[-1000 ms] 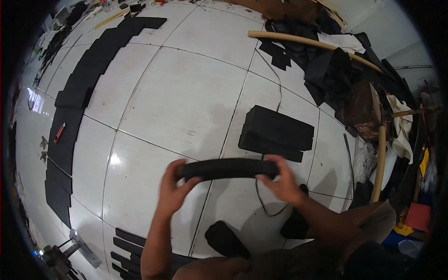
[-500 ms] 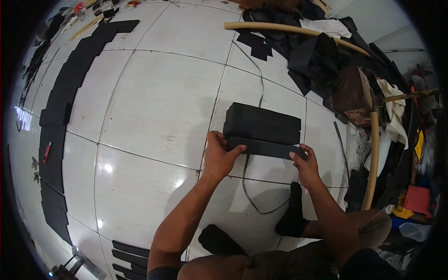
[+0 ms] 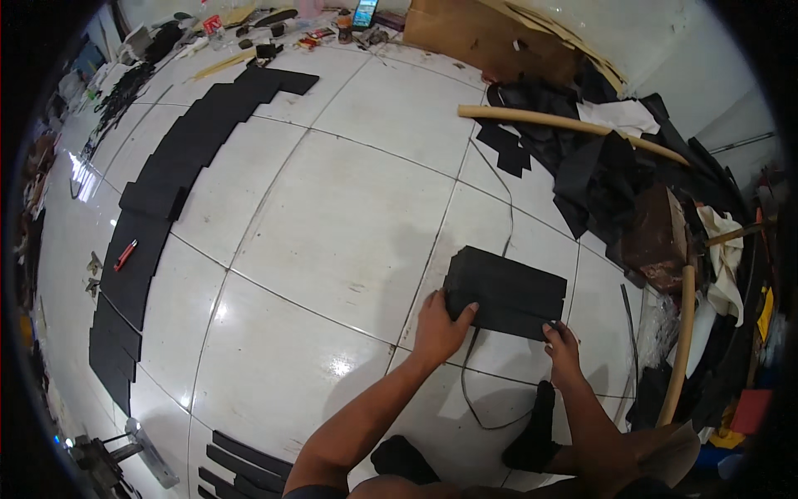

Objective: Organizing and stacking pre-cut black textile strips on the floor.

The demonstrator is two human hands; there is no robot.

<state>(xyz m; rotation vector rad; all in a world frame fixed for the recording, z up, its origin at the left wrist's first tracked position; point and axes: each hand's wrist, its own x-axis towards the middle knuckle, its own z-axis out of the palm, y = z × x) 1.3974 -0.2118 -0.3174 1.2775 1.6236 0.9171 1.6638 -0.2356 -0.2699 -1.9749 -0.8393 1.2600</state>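
A stack of black rectangular sheets (image 3: 507, 289) lies on the white tiled floor (image 3: 349, 241) in front of me. My left hand (image 3: 440, 326) rests at the stack's near left corner, thumb on the top sheet. My right hand (image 3: 564, 348) touches the stack's near right corner with its fingertips. Both hands press on the top sheet of the stack rather than lift it. A thin black cord (image 3: 474, 391) runs under the stack and loops on the floor between my arms.
A long curved row of black sheets (image 3: 158, 200) runs along the left. More black strips (image 3: 237, 466) lie near my knee. Dark fabric scraps, a brown box (image 3: 657, 241) and tan tubes (image 3: 549, 121) pile at right. A red pen (image 3: 125, 254) lies at left.
A second ago both hands held a black sheet up by its ends. They moved forward and right and laid it on the stack, where they now rest on its near corners.
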